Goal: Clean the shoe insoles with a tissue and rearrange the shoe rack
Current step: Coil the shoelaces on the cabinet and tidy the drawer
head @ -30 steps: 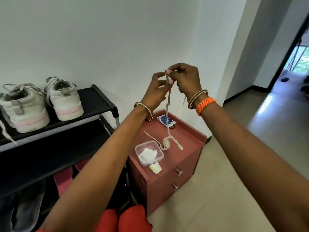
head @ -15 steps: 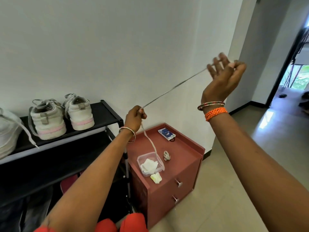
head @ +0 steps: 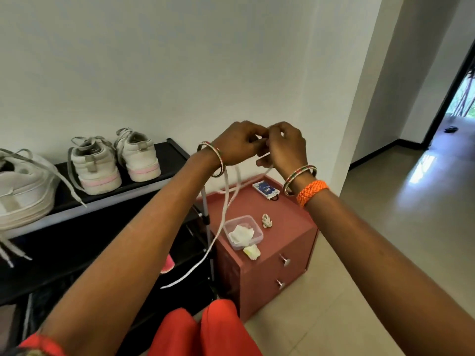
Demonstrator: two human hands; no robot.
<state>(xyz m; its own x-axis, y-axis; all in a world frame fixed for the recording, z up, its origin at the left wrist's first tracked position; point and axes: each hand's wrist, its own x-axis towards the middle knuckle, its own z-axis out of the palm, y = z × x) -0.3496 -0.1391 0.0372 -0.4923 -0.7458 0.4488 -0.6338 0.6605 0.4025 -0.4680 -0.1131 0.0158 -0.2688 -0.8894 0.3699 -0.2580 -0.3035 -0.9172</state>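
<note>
While we pinch the white shoelace [head: 225, 199] between both hands, left hand [head: 236, 145] and right hand [head: 284, 147] close together above the pink drawer cabinet [head: 290, 227], its loose end dangles near the shoe rack [head: 164, 173]; we judge it could snag there or tangle.

Both arms outstretched, left hand [head: 237, 142] and right hand [head: 284, 146] touching, fingers curled, pinching together.

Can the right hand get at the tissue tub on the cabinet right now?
Probably not yet: the right hand and left hand both pinch the shoelace. The path down to the tub looks unobstructed once freed.
</note>
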